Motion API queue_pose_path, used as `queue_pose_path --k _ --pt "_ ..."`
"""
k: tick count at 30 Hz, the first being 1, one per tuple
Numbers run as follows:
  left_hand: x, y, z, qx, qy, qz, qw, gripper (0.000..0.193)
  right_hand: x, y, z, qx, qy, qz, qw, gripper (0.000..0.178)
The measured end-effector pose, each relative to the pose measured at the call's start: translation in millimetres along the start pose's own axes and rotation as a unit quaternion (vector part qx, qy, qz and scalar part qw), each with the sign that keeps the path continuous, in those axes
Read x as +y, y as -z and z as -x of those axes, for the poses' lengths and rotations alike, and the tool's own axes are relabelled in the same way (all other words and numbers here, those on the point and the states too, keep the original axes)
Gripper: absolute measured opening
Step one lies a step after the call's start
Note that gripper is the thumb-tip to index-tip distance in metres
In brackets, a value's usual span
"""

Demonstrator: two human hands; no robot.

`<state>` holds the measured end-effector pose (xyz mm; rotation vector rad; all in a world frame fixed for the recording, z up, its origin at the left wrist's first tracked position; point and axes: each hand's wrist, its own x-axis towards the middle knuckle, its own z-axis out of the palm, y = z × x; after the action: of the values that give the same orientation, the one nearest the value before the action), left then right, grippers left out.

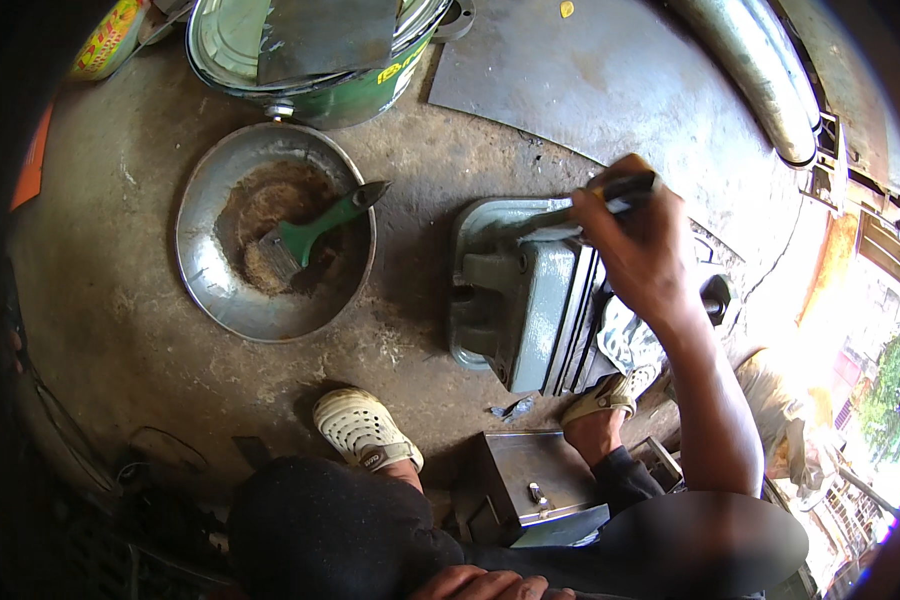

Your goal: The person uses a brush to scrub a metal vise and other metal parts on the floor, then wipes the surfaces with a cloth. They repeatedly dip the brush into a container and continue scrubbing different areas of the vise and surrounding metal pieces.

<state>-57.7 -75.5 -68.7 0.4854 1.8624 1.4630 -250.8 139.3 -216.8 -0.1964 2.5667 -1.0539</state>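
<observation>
A grey-painted metal vise (545,310) lies on the floor in front of me, its paint glossy on the near block. My right hand (640,235) is closed around a dark-handled paintbrush (550,224), and the brush's head meets the vise's far edge. Crumpled printed paper or plastic (630,335) covers part of the vise's right side. At the lower edge my left hand (485,583) rests across my lap, fingers laid out; the rest of it is cut off. Left of the vise, a green-handled brush (315,228) leans in a metal bowl (195,250) with brown residue.
Behind the bowl stands a green bucket (345,103) with a metal plate (325,40) on top. A grey metal sheet (590,80) lies beyond the vise, and metal pipes (745,70) stretch along the far right. Between my feet in cream clogs (365,425) sits a metal box (545,470).
</observation>
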Motion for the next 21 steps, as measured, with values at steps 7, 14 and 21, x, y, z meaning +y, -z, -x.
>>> queue_pose_path --k 7,14,21 --pt "2.5 1.6 0.7 -0.009 -0.001 -0.015 1.0 0.04 -51.6 39.8 85.9 0.063 -0.062 -0.162 0.983 0.017" --pt "11.0 -3.1 2.8 -0.007 0.006 -0.007 1.0 0.041 -49.3 77.7 124.1 0.133 -0.088 -0.221 0.962 0.027" --pt "42.6 -26.7 3.5 0.025 0.013 -0.007 1.0 0.043 -27.8 157.3 182.0 0.154 -0.068 -0.177 0.97 0.039"
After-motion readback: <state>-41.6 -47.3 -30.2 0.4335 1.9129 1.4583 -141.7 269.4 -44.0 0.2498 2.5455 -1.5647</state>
